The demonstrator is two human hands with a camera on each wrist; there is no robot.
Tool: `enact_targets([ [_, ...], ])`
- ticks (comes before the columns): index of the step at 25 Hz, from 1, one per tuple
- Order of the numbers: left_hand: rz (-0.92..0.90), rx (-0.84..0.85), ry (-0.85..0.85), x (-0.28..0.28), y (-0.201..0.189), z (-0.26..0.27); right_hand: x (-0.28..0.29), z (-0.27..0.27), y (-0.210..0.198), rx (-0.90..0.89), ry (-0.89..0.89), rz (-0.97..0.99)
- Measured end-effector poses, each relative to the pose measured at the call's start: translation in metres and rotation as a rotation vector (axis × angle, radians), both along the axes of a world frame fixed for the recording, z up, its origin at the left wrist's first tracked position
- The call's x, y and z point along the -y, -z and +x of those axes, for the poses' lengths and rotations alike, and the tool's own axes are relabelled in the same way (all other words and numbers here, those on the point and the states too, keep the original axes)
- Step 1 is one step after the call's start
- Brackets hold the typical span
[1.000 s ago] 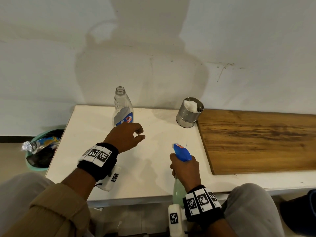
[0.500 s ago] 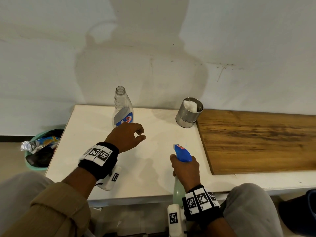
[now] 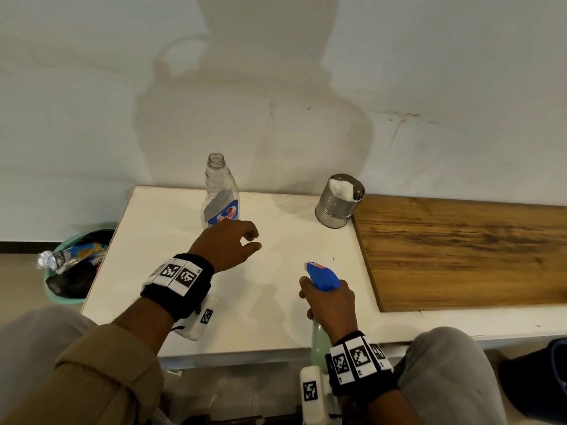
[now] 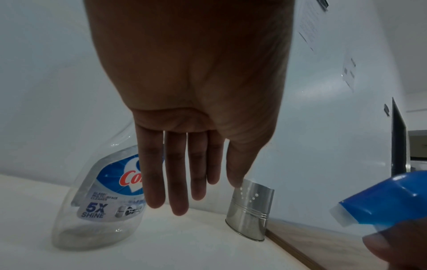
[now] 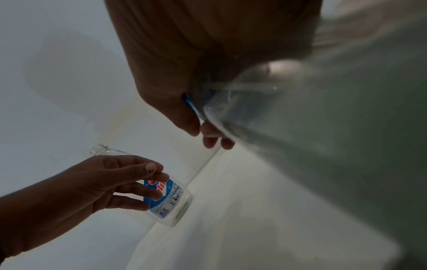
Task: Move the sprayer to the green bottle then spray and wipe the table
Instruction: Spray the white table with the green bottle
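Observation:
My right hand (image 3: 329,305) grips the neck of the pale green bottle (image 3: 318,348), which carries the blue sprayer (image 3: 322,274); the nozzle points over the white table (image 3: 171,228). In the right wrist view the green bottle (image 5: 335,146) fills the right side, with my fingers (image 5: 208,131) curled round its neck. My left hand (image 3: 228,246) hovers above the table with relaxed fingers (image 4: 175,173), holding nothing, just in front of the clear capless bottle (image 3: 221,194) with the blue label. The clear bottle (image 4: 99,204) stands upright near the wall.
A steel can (image 3: 339,197) holding something white stands at the back beside a wooden board (image 3: 460,250) that covers the table's right part. A green bin (image 3: 70,265) with rubbish sits on the floor to the left. My knees frame the table's front edge.
The scene is nearly still; the right hand with the sprayer bottle has shifted only very slightly, and the left hand stays hovering in place.

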State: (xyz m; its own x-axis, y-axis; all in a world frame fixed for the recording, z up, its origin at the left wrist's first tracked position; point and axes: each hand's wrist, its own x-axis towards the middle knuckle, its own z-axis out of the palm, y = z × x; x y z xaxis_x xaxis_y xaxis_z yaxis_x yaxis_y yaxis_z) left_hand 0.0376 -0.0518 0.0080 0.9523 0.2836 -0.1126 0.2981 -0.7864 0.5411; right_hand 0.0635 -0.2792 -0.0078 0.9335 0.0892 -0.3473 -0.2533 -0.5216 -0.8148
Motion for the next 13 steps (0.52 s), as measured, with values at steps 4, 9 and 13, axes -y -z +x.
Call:
enact_targets([
  [4, -0.011, -0.009, 0.005, 0.0011, -0.0009, -0.0003, 0.0014, 0.0033, 0.0014, 0.011, 0.065, 0.022],
  [9, -0.046, -0.008, 0.007, 0.004, -0.0016, -0.0001, 0.0009, 0.0016, 0.0017, 0.006, 0.056, 0.01],
  [13, -0.033, -0.011, 0.012, 0.0039, -0.0016, -0.0005, 0.0015, 0.0029, 0.003, -0.013, 0.044, 0.003],
])
